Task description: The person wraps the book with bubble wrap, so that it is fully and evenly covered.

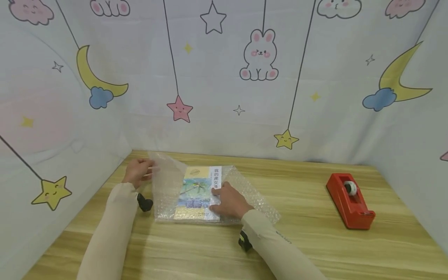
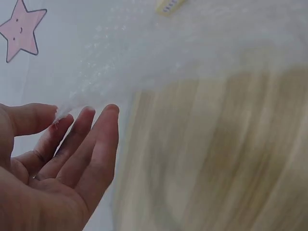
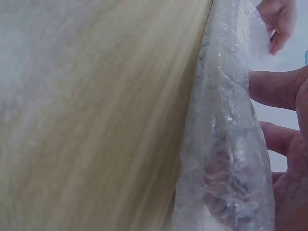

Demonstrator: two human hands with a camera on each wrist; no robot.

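Note:
A book point(image 1: 196, 194) with a yellow and blue-green cover and a white strip of printed characters lies on a sheet of bubble wrap point(image 1: 168, 202). My left hand point(image 1: 138, 171) pinches the wrap's far left corner between thumb and fingertip, holding it raised off the table. The left wrist view shows that pinched edge of the bubble wrap point(image 2: 91, 91) close up. On the book's right side, my right hand point(image 1: 231, 200) presses with its fingers spread. Close by in the right wrist view, its fingers point(image 3: 274, 89) touch the wrap's top side, and the wrap's edge hides part of the hand.
A red tape dispenser point(image 1: 351, 202) with a white roll stands on the right of the wooden table point(image 1: 301, 249). A printed white cloth point(image 1: 224, 132) hangs behind the table and along both sides.

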